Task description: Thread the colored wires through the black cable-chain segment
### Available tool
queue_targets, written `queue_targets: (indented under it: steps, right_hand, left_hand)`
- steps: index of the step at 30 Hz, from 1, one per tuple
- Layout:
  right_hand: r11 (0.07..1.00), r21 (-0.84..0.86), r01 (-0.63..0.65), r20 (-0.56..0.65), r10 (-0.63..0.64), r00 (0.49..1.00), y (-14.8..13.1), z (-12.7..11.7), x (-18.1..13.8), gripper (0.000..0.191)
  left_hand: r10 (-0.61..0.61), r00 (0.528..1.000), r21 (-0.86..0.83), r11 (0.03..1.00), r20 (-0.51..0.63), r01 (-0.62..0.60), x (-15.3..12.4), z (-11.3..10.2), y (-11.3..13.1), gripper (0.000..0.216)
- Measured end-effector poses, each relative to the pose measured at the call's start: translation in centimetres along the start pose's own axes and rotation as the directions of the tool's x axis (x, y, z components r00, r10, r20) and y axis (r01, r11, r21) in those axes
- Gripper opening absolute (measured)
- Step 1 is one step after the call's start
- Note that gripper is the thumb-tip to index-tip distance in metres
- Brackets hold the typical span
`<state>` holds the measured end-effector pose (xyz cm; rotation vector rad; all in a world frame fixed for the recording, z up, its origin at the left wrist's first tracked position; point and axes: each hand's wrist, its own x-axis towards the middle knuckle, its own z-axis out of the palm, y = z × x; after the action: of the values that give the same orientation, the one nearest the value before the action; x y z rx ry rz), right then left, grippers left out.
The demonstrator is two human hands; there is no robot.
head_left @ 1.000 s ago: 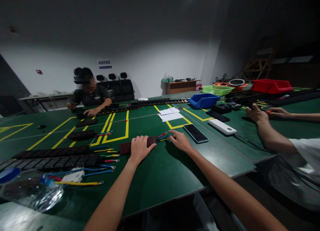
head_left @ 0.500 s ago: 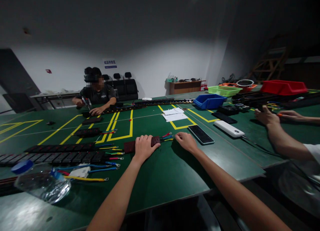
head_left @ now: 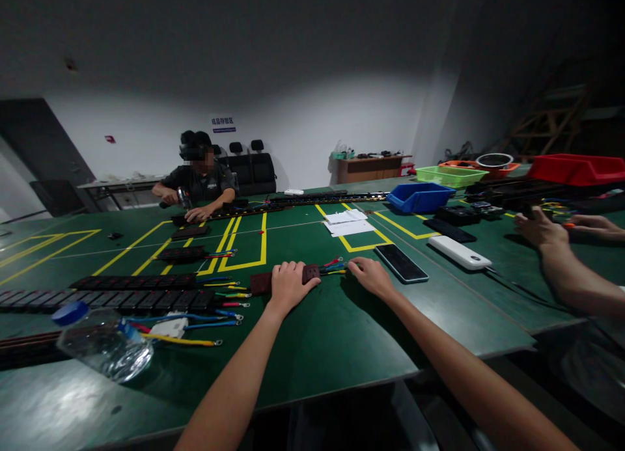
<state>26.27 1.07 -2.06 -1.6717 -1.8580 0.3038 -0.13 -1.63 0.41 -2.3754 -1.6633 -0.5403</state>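
Note:
My left hand [head_left: 288, 286] lies on top of a dark red socket module [head_left: 262, 282] on the green table [head_left: 317, 340], fingers curled down over it. From the module's right end come short coloured wires [head_left: 334, 265] with ring terminals. My right hand [head_left: 372, 276] rests just right of those wires, its fingertips at the wire ends; whether it pinches one is hidden.
Long black socket strips [head_left: 122, 300] and loose wires lie to the left, with a plastic water bottle [head_left: 100, 342] on its side. A phone [head_left: 401, 263], white power bank [head_left: 459, 252], papers and blue bin [head_left: 418, 196] sit right. One person sits opposite; another person's hands [head_left: 541, 228] work at right.
The view has turned left, so everything has shifted right in frame. My hands stay on the module and wires. The seated person opposite has brought a tool in over their strip.

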Motion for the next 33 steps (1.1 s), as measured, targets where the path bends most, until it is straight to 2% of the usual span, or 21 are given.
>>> queue_targets:
  steps: [6,10,13,16,21,24,29,33]
  right_hand:
    - [0.969,0.221,0.108,-0.031,-0.104,0.994,0.2,0.2,0.3,0.038]
    - [0.970,0.232,0.073,-0.052,-0.063,0.997,0.1,0.3,0.3,0.044]
    - [0.969,0.245,0.040,0.066,-0.058,0.996,-0.2,0.4,0.0,0.053]
    - [0.959,0.273,0.076,0.162,-0.124,0.979,-0.6,0.2,-0.4,0.060]
    - [0.896,0.426,0.123,0.133,-0.197,0.971,-0.8,-0.4,-0.5,0.057]
    - [0.939,0.320,0.129,0.088,-0.165,0.982,-0.7,-0.2,-0.4,0.050]
    - [0.999,0.025,0.028,0.032,-0.028,0.999,-0.4,-0.1,-0.4,0.040]
    - [0.999,0.028,0.040,0.047,-0.041,0.998,-0.3,-0.5,-0.4,0.032]
  left_hand:
    - [0.003,1.000,0.020,1.000,-0.011,-0.003,0.0,0.1,0.0,0.065]
    - [0.005,1.000,0.007,1.000,-0.005,-0.005,-0.1,0.0,0.0,0.065]
    - [0.000,1.000,0.005,1.000,-0.002,0.000,-0.1,0.0,0.0,0.066]
    - [-0.003,1.000,0.010,1.000,-0.007,0.003,0.0,0.1,0.0,0.066]
    - [-0.007,1.000,0.002,1.000,0.004,0.007,0.0,0.0,0.0,0.066]
    - [-0.007,1.000,0.001,1.000,0.008,0.007,0.0,-0.1,0.0,0.066]
    - [0.001,1.000,-0.007,1.000,0.000,-0.001,-0.1,-0.2,0.0,0.065]
    - [-0.011,1.000,0.010,1.000,0.013,0.011,0.0,-0.2,0.1,0.065]
